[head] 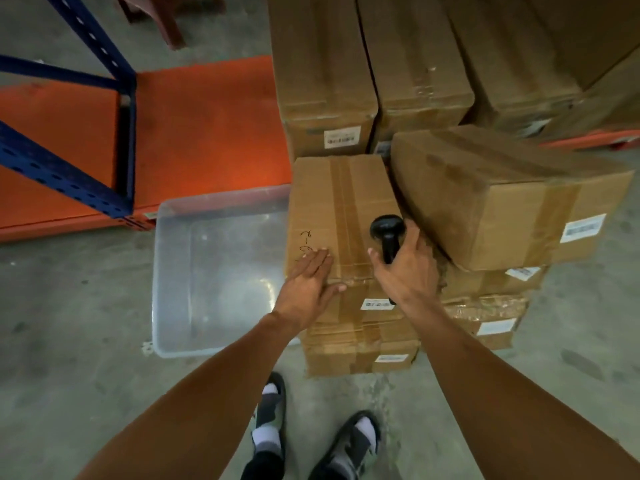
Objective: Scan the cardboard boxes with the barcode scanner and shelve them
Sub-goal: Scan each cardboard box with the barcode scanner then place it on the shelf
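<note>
From the head camera, a person stands on a concrete floor (86, 341) in a warehouse, both bare arms reaching toward a stack of cardboard boxes (360, 337). The left hand (308, 275) lies flat on the near edge of the top box (341, 209), fingers straight and close together, thumb spread along the front edge. The right hand (405, 268) grips the handle of a black barcode scanner (387, 237), fingers curled round it, the scanner's head upward over the top box's right side. A taped seam runs down that box, with handwriting beside the left hand; a white label (377, 304) shows on its front face below the hands. To the right, a second stack carries a tilted box (502, 195) with a barcode label (583, 227) on its end. More boxes (381, 64) stand on an orange pallet rack base behind. At left, a clear plastic bin (214, 268) sits on the floor beside the stack, near the blue shelving frame (69, 181) and orange shelf deck (207, 133). Sandalled feet (311, 434) in white socks appear below.
</note>
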A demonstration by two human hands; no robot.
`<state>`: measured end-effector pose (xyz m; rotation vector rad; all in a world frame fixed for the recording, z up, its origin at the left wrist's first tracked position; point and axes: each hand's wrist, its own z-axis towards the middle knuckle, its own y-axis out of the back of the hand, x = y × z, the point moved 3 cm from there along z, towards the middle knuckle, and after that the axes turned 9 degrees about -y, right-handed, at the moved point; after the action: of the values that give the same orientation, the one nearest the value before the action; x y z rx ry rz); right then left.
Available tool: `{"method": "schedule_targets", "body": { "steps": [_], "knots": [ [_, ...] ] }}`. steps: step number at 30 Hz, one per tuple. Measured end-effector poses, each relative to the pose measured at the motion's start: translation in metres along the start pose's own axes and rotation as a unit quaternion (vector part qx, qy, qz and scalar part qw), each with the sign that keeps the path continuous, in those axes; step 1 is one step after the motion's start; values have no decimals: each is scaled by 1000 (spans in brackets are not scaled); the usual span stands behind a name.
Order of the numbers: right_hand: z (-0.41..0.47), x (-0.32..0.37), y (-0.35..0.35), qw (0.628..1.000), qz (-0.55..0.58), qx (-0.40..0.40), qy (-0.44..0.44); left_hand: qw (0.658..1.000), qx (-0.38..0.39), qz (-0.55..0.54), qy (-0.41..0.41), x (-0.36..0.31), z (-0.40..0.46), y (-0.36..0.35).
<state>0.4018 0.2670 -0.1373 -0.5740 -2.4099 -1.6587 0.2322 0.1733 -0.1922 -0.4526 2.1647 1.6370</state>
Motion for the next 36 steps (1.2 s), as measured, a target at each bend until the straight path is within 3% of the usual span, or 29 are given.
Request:
{"method": "schedule_targets", "body": {
  "steps": [7,12,16,19,25,29,32,36],
  "knots": [
    [-10,-1,16,981,164,62,-86,993,75,86,-7,8,2,9],
    [-55,-31,18,897,403,111,-140,996,61,-57,36,8,-3,6],
    [-92,-55,9,851,484,110,-173,999,10,-26,28,5,-1,10],
    [-109,-67,5,844,498,110,-165,999,-25,-12,21,-4,4,14],
    [-113,-73,-5,865,481,74,-122,993,-115,12,-6,-24,37,36],
    [-101,-68,-2,848,516,46,-110,973,-201,69,-93,-26,52,44],
    [-91,-64,-1,829,548,45,-104,960,-184,155,-143,-24,64,45],
    [-90,-64,-8,841,530,18,-108,953,-150,213,-151,-24,69,48]
  ]
}}
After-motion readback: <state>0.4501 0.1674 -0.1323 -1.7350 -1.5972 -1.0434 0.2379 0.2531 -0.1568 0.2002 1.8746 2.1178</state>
